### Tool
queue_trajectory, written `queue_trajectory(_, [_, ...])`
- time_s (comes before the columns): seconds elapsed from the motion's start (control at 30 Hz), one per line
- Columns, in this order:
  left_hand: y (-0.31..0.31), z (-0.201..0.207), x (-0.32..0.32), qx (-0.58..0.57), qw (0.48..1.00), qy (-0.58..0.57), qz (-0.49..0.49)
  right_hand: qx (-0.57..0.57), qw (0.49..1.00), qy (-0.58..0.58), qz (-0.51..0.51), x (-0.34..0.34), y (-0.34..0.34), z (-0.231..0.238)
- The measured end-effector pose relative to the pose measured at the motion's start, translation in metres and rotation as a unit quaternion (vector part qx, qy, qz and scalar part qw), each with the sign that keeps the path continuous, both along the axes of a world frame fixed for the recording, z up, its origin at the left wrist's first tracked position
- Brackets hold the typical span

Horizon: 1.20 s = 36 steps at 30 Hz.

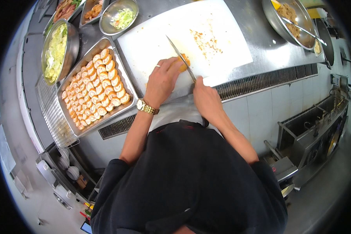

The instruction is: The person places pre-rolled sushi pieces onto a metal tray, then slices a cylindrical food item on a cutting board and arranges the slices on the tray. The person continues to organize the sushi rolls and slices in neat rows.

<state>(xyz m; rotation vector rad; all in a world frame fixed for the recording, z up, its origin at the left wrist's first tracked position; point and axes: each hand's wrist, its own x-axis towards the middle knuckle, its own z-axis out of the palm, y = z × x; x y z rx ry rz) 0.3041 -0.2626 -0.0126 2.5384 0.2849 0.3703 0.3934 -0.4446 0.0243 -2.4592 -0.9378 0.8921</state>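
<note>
On the white cutting board (156, 43), my left hand (162, 84), wearing a ring and a gold watch, holds an orange-brown roll (185, 61) near the board's front edge. The fingers are closed on it; part of the roll is hidden behind them and the blade. My right hand (207, 100) is wrapped round the handle of a long knife (176, 50). Its blade lies across the roll, tip pointing away to the left. Orange-brown crumbs (206, 43) are scattered farther back. To the left, a metal tray (132, 86) carries rows of sliced rolls (95, 87) with pale spiral fillings.
Left of the tray stands a bowl (73, 45) of chopped pale-green leaves, above a wire rack (52, 111). A smaller bowl (134, 9) with shredded vegetables sits behind the tray. At far right, a large metal bowl (271, 21) holds brown food and a utensil.
</note>
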Motion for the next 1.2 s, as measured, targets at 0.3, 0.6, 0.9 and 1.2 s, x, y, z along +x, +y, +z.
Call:
queue_trajectory(0.3, [0.004,0.011,-0.004,-0.003,1.000,-0.010,-0.012,-0.013,1.000,-0.002,0.005,0.006,-0.010,0.031])
queue_trajectory(0.6, [0.004,0.003,-0.005,-0.002,1.000,-0.020,-0.001,-0.029,0.999,0.013,0.005,-0.013,-0.014,0.039])
queue_trajectory(0.9, [0.005,0.001,-0.005,-0.008,1.000,-0.029,-0.007,-0.026,1.000,-0.005,-0.015,-0.022,-0.014,0.036])
queue_trajectory(1.2, [0.006,-0.004,-0.004,-0.012,0.999,-0.043,-0.003,-0.005,1.000,-0.007,-0.005,-0.014,-0.003,0.037])
